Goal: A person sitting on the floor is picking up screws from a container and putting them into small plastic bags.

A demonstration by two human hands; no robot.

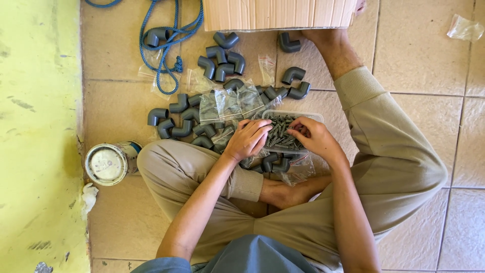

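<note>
Grey plugs (281,132) fill the clear tray (316,117) on the floor between my knees, my left hand (247,139) and right hand (314,137) curled over them, grip unclear, with pipe elbows (220,61), plastic bags (227,103) crowding around.

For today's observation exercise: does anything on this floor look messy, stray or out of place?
Yes. Grey pipe elbows and clear small bags lie scattered loose across the tiles, not sorted. One crumpled bag sits alone at the far right. A blue rope trails among the elbows.
</note>
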